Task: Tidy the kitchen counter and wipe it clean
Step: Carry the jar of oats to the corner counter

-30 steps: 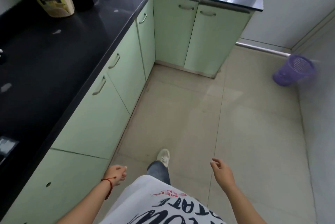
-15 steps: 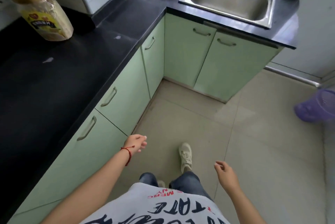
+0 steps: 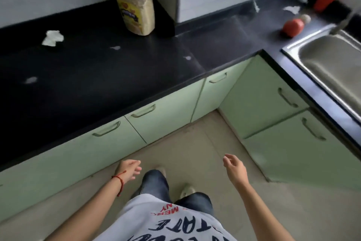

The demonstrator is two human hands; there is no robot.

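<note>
Head view, the only one: my left hand [image 3: 129, 169] is low in the frame, left of centre, over the floor and close to the green cabinet fronts [image 3: 162, 115]; its fingers are loosely bent and hold nothing, and a red string [image 3: 119, 180] goes around the wrist. My right hand [image 3: 234, 168] is lower centre-right, also over the floor, fingers relaxed and a little spread, holding nothing. Between the two arms I see my jeans, my shoes and my grey printed shirt at the bottom edge. The black counter [image 3: 82, 88] fills the left and the middle of the frame and turns at the corner toward the steel sink [image 3: 332, 65] at the right edge. On the counter, upper left, lies a crumpled white paper [image 3: 52, 38], and smaller white scraps [image 3: 30, 80] are scattered further along the dark surface. A big jar with a gold lid [image 3: 135, 8] stands upright at the top centre, against the wall. In the upper right of the frame there is a tomato [image 3: 293, 26] near the sink's corner, a small pale round thing just behind it, a red cup [image 3: 325, 1] leaning by the back wall, and more white paper bits [image 3: 292, 9] near it. This part is blurred.
</note>
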